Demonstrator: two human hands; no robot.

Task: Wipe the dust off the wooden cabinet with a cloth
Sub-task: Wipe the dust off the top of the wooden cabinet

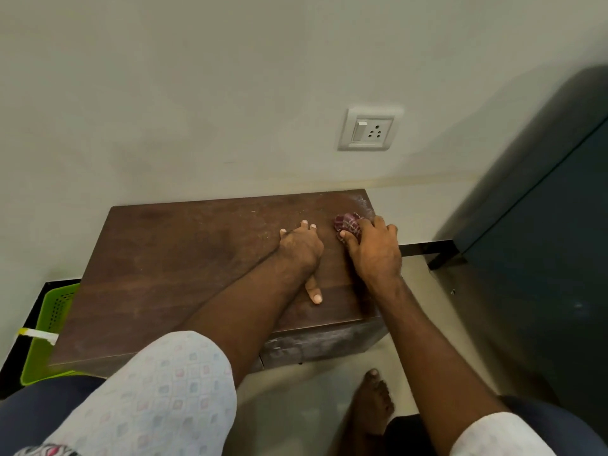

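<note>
a white switch and socket plate is set into the pale wall, with 1 rocker switch on its left and a 5-hole socket on its right. a green perforated plastic basket stands on the floor at the left, a strip of white and yellow tape on its rim. a dark teal piece of furniture fills the right side. a black skirting strip runs along the wall's foot. a bare foot rests on the light floor.
</note>
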